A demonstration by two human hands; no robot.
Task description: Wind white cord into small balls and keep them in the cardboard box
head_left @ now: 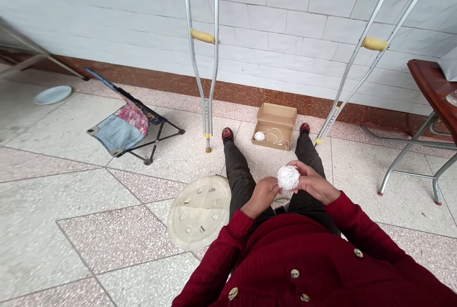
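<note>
The right hand (pixel 312 184) cups a large white yarn ball (pixel 288 177) at lower centre; the left hand (pixel 262 197) pinches narrowly beside it, holding what cannot be told. A smaller yarn ball (pixel 259 136) and loose strand (pixel 276 134) remain in the cardboard box (pixel 274 127) beyond the knees.

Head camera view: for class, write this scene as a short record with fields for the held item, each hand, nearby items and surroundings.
Held item: white yarn ball
Left hand: fingers pinched at the ball's left side
Right hand: fingers curved against the ball's right side
Nearby: open cardboard box holding a smaller white yarn ball
Surroundings: aluminium crutches, folding stool, round slotted plastic lid
</note>
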